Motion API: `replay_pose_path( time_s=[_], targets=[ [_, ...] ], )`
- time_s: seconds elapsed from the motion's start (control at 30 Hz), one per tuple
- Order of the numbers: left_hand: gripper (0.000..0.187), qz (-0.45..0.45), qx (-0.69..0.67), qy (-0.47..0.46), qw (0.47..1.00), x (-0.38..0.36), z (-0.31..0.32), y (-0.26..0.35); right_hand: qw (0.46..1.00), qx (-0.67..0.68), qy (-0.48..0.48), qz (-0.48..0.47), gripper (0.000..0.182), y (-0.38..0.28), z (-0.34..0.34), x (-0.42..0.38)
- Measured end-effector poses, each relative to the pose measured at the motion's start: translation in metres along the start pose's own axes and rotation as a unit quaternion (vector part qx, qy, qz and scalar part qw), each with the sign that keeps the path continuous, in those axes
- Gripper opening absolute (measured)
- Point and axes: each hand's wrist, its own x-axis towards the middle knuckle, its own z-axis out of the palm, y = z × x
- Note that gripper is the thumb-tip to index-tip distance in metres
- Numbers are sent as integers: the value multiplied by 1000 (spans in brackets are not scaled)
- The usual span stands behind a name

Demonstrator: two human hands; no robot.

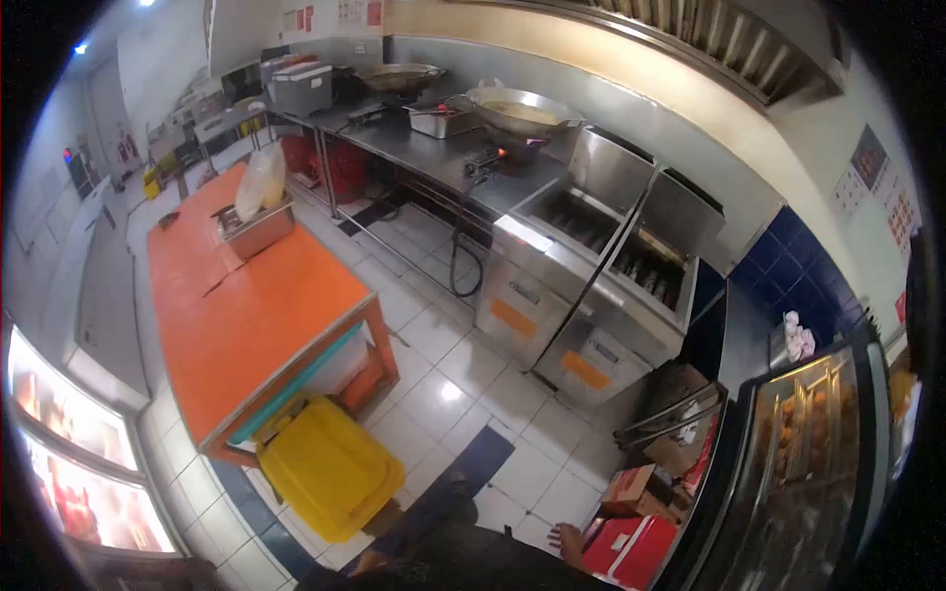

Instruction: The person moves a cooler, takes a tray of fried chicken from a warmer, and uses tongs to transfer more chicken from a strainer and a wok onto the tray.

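Low in the view, my right hand [565, 539] hangs beside my dark clothing with its fingers spread and nothing in them. Just right of it is a red box with a white strip [631, 550], on the lower level of the counter. A small part of my left hand [370, 562] shows at the bottom edge, its fingers hidden by blur and clothing. The nearest thing to it is a yellow bin lid [330, 468], in front of the orange table [286, 305].
A metal pan with a plastic bag [258, 225] sits on the orange table. Across the tiled aisle [448, 389] stand two steel fryers [581, 295] and a stove counter with a large wok [522, 113]. A glass food warmer [798, 463] is at right, lit fridges [74, 453] at left.
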Motion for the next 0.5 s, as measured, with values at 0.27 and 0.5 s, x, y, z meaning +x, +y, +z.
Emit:
replay_pose_path(
  time_s=[0.27, 0.5],
  targets=[
    [23, 194, -290, 285, 893, 273, -305, 183, 989, -42, 139, 10, 23, -98, 85, 23],
    [27, 238, -334, 225, 884, 364, -499, 336, 955, -80, 146, -247, 24, -308, 291, 215]
  ],
)
